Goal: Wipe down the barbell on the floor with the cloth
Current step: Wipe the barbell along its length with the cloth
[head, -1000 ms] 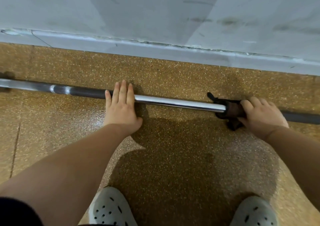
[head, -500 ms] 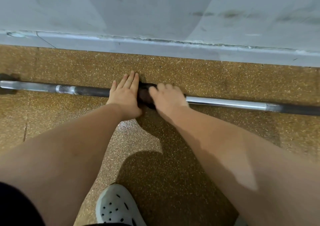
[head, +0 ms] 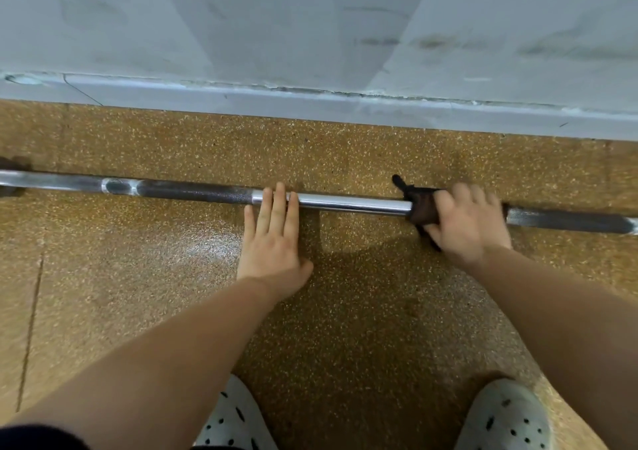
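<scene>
A long steel barbell (head: 348,203) lies across the speckled brown floor, parallel to the wall, with a shiny smooth middle and dark knurled stretches on either side. My left hand (head: 272,246) rests flat with its fingers laid over the bar near the left end of the smooth part. My right hand (head: 466,221) is to the right, gripping a dark brown cloth (head: 419,208) wrapped around the bar at the right end of the smooth part. A corner of the cloth sticks up behind the bar.
A grey wall with a raised base strip (head: 310,100) runs just beyond the bar. My two white perforated clogs (head: 234,418) (head: 504,418) stand at the bottom edge. A floor seam (head: 31,328) runs along the left.
My right hand has slid the cloth along the bar from beside my left hand out to the right. My left hand has stayed on the bar.
</scene>
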